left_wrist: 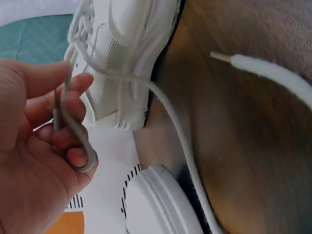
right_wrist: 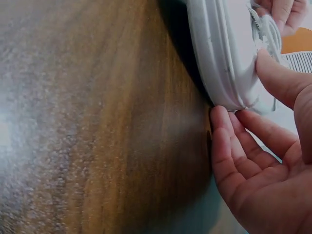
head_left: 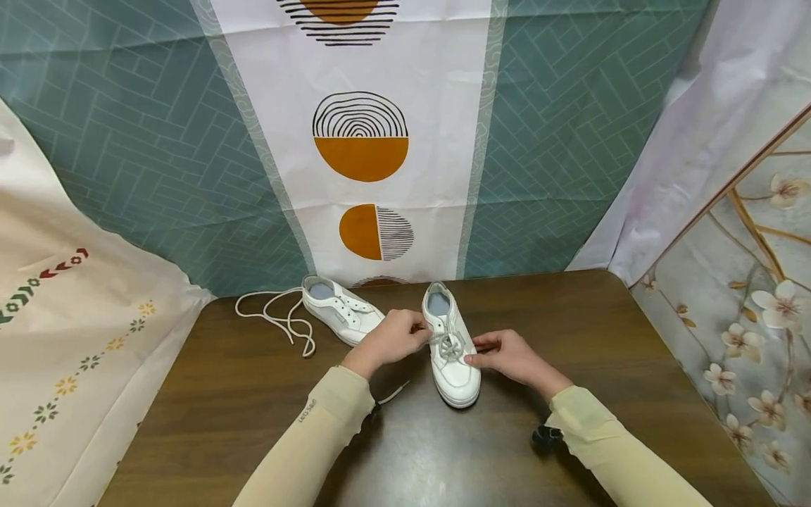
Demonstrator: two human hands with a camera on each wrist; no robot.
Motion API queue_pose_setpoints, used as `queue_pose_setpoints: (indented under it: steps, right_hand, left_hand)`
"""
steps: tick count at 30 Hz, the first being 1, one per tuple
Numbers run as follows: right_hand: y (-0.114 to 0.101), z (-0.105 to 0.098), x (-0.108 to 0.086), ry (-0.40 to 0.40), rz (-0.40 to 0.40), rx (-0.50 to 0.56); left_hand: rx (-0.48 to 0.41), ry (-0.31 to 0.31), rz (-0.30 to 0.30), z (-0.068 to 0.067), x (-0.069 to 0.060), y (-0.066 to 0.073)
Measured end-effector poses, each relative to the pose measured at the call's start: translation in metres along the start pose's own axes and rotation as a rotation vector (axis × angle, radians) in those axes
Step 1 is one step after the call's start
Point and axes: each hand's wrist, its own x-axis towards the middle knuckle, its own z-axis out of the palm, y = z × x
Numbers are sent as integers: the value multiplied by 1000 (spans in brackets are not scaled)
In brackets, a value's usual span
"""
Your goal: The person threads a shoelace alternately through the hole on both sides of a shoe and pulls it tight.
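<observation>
A white lace-up shoe [head_left: 457, 384] stands on the table, toe toward the near edge, with grey-white laces looped over its tongue [head_left: 450, 346]. At its left side my left hand [head_left: 394, 336] holds a lace; in the left wrist view that lace [left_wrist: 75, 127] runs through the curled fingers of the hand [left_wrist: 44, 141], thumb against it. My right hand [head_left: 510, 358] grips the shoe's right side. The right wrist view shows that hand [right_wrist: 268, 165] with its thumb on the upper of the shoe [right_wrist: 214, 53] and its fingertips by the sole.
A second white shoe [head_left: 338, 313] lies at an angle to the left, partly behind my left hand. Its long loose lace [head_left: 285, 320] trails over the table's back left. Another lace end [head_left: 395, 391] lies near my left sleeve. Patterned cloths [head_left: 545, 141] hang behind the table [head_left: 443, 458].
</observation>
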Motion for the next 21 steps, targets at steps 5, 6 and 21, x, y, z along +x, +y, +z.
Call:
queue_pose_setpoints:
  steps: [5, 6, 21]
  right_hand:
    - [4, 2, 0, -10, 5, 45]
    - [5, 2, 1, -12, 3, 48]
    - [9, 2, 1, -12, 14, 35]
  left_hand:
    - [-15, 71, -5, -4, 0, -2]
    - [-39, 93, -11, -5, 0, -1]
    - [-738, 281, -62, -18, 3, 10]
